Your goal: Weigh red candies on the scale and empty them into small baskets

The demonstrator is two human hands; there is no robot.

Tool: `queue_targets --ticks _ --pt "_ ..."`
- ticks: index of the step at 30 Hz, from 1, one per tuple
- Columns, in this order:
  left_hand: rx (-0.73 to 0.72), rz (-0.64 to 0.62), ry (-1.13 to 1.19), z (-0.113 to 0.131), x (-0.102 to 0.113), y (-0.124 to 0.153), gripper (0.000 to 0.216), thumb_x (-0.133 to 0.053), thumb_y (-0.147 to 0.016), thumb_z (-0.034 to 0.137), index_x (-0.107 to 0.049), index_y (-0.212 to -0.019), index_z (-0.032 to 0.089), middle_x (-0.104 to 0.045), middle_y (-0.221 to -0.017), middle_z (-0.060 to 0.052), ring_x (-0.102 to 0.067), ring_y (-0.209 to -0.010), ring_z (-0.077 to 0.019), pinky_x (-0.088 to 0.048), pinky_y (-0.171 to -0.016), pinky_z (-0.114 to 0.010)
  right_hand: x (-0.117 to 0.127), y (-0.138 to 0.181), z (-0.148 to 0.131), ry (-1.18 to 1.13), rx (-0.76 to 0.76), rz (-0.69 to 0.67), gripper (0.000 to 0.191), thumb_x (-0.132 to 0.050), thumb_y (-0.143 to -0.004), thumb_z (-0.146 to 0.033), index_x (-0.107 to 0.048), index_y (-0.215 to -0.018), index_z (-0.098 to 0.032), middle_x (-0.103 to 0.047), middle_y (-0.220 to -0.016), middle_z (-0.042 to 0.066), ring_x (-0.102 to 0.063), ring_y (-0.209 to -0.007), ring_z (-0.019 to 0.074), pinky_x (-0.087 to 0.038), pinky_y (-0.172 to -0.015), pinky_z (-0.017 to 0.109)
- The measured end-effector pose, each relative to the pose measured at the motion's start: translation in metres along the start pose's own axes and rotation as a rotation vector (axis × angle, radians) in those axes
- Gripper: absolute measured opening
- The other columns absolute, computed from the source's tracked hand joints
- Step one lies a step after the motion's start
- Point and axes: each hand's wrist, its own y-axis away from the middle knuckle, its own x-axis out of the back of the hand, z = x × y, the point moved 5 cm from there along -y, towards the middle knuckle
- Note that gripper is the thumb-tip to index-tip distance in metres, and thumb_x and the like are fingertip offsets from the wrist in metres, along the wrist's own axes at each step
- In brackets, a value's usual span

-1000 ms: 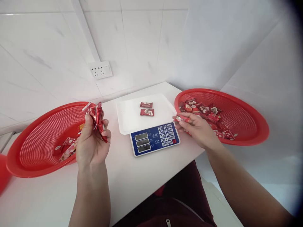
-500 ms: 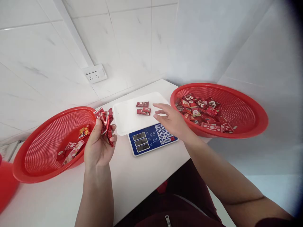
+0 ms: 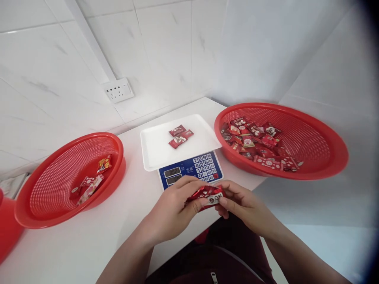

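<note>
My left hand and right hand both grip a bunch of red packets, held between them just in front of the scale, near the front edge of the table. My thumbs press on the side facing me.

The table is flat, white and smooth. The tray on the scale is white too, shallow, with rounded corners and a low raised rim; three flat red sachets overlap on it. Under the tray slopes a blue panel with square white keys. Right and left of me stand round, flared baskets of perforated red plastic with broad, smooth lips; the right one holds a heap of small wrapped pieces, the left only a few.

The packets I hold are shiny and creased, with dark marks on a white patch near my thumbs. My fingers hide how many there are.
</note>
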Motion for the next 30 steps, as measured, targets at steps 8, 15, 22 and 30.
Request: queue_targets --ticks 8,15,22,30 --pt "-0.278 -0.507 0.138 0.043 0.018 0.035 0.040 -0.048 -0.089 0.014 -0.055 -0.128 0.020 -0.070 -0.101 -0.013 -0.066 -0.089 -0.0207 -0.051 -0.078 -0.026 0.034 0.008 0.019 -0.058 -0.063 0.224 0.026 -0.062 -0.079 -0.043 -0.059 -0.094 -0.022 -0.056 -0.063 -0.001 -0.050 -0.055 0.0108 -0.040 -0.049 0.024" --pt "-0.395 -0.268 0.090 0.036 0.023 0.040 0.031 -0.045 -0.093 0.029 -0.057 -0.116 0.013 -0.071 -0.076 -0.008 -0.063 -0.057 -0.0119 -0.048 -0.059 -0.019 0.031 -0.007 0.014 0.049 -0.008 0.221 0.032 -0.060 -0.081 -0.042 -0.058 -0.102 -0.019 -0.052 -0.060 -0.003 -0.047 -0.053 0.0094 -0.039 -0.048 0.023" --pt "-0.377 -0.390 -0.029 0.040 0.017 0.041 0.029 -0.047 -0.092 0.026 -0.055 -0.117 0.013 -0.071 -0.075 -0.007 -0.064 -0.059 -0.0135 -0.048 -0.057 -0.020 0.030 -0.056 -0.022 0.226 0.094 0.288 0.037 -0.061 -0.077 -0.043 -0.059 -0.104 -0.017 -0.056 -0.062 -0.002 -0.051 -0.055 0.0106 -0.043 -0.052 0.025" --pt "-0.328 -0.297 -0.127 0.040 0.022 0.038 0.029 -0.053 -0.089 0.024 -0.053 -0.117 0.016 -0.071 -0.078 -0.005 -0.065 -0.064 -0.0125 -0.049 -0.060 -0.019 0.019 -0.082 -0.040 0.458 0.186 0.331 0.054 -0.056 -0.082 -0.038 -0.045 -0.133 -0.022 -0.064 -0.107 0.009 -0.059 -0.073 0.0140 -0.050 -0.065 0.031"
